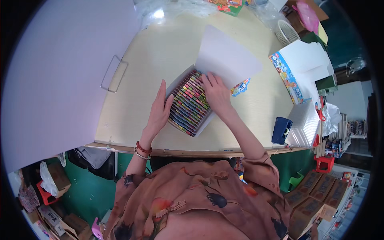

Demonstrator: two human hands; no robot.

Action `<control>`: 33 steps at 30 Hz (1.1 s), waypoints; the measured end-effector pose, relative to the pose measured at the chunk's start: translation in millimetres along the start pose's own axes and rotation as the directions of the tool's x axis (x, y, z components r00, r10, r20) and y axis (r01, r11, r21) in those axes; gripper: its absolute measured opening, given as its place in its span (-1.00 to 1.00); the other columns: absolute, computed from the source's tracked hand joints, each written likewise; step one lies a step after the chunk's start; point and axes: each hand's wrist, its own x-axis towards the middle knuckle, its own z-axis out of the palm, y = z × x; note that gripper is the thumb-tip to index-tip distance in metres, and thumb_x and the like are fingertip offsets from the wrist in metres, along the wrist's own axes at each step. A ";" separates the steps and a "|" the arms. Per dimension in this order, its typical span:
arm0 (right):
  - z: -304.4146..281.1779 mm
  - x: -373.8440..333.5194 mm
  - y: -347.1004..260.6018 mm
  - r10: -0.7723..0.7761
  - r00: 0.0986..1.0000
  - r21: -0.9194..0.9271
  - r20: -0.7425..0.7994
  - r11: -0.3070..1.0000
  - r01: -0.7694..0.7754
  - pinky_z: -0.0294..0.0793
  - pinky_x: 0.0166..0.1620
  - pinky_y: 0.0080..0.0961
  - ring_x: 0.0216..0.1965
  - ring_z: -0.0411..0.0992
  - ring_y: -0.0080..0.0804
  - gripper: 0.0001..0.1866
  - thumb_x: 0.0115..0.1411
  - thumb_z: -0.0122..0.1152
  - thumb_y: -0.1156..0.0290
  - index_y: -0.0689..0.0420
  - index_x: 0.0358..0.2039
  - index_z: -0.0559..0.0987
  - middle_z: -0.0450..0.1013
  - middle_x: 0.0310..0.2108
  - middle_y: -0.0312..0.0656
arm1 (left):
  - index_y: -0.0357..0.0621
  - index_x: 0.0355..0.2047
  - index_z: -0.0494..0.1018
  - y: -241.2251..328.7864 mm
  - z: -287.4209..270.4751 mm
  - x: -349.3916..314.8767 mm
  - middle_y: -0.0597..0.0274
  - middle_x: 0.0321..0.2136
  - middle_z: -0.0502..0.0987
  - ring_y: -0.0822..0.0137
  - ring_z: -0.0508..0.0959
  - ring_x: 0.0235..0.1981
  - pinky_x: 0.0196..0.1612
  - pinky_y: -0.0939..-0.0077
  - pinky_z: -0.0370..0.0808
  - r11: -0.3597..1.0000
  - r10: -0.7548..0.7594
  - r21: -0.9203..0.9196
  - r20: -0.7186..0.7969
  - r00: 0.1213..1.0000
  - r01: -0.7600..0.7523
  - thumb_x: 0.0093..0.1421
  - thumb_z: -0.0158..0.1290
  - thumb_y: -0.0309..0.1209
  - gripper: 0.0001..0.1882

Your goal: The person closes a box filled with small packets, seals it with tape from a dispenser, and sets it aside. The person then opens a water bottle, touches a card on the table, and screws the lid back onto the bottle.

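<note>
An open white carton (205, 125) sits slanted on the table before me, its broad white lid flap (226, 52) folded back to the far right. Rows of thin colourful packets (187, 105) stand on edge inside it. My left hand (159, 109) lies along the carton's left wall, fingers stretched out, the thumb by the packets' edges. Across the far right part of the rows rests my right hand (217, 93), fingers extended, their tips on the packets. Neither hand appears to grip anything. A blue printed edge (241, 87) shows under the flap.
A dark blue tape dispenser (281, 130) and a stack of clear plastic trays (304, 123) stand at the table's right edge. Beyond them lies an opened printed carton (286, 76) near a white basket (287, 33). Clear plastic bags (176, 10) lie at the back; a wire handle (114, 74) is at left.
</note>
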 end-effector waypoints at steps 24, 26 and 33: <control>-22.4 89.3 2.7 -0.835 0.534 -0.432 0.130 0.437 0.789 0.46 -0.29 -0.54 -0.29 0.35 -0.42 -0.94 -0.01 0.04 0.46 0.12 -0.47 0.43 0.33 -0.43 -0.26 | -0.15 0.29 -0.05 -1.2 4.3 -13.5 -0.10 0.11 0.30 -0.05 0.49 -0.06 -0.21 0.29 0.54 0.888 0.076 0.455 0.002 0.997 -0.068 0.10 -0.19 -0.67 -0.29; -22.1 85.5 5.6 -0.860 0.474 -0.456 0.190 0.350 0.818 0.46 -0.30 -0.56 -0.31 0.36 -0.42 -0.96 -0.01 0.05 0.46 0.12 -0.50 0.44 0.35 -0.45 -0.27 | -0.12 0.29 -0.03 8.0 1.4 -13.8 0.02 0.26 0.08 -0.02 0.37 0.09 -0.11 0.24 0.53 0.759 0.034 0.641 0.144 0.989 -0.119 0.12 -0.23 -0.66 -0.32; -22.9 85.9 8.7 -0.796 0.550 -0.431 0.254 0.416 0.801 0.47 -0.35 -0.53 -0.35 0.42 -0.37 -0.92 -0.02 0.07 0.44 0.13 -0.58 0.49 0.41 -0.45 -0.29 | -0.05 0.29 -0.01 -1.6 -16.5 -8.1 0.35 0.33 -0.08 0.06 0.05 0.30 0.23 0.00 0.14 0.774 0.146 0.530 0.383 0.912 -0.347 0.27 -0.18 -0.11 -0.35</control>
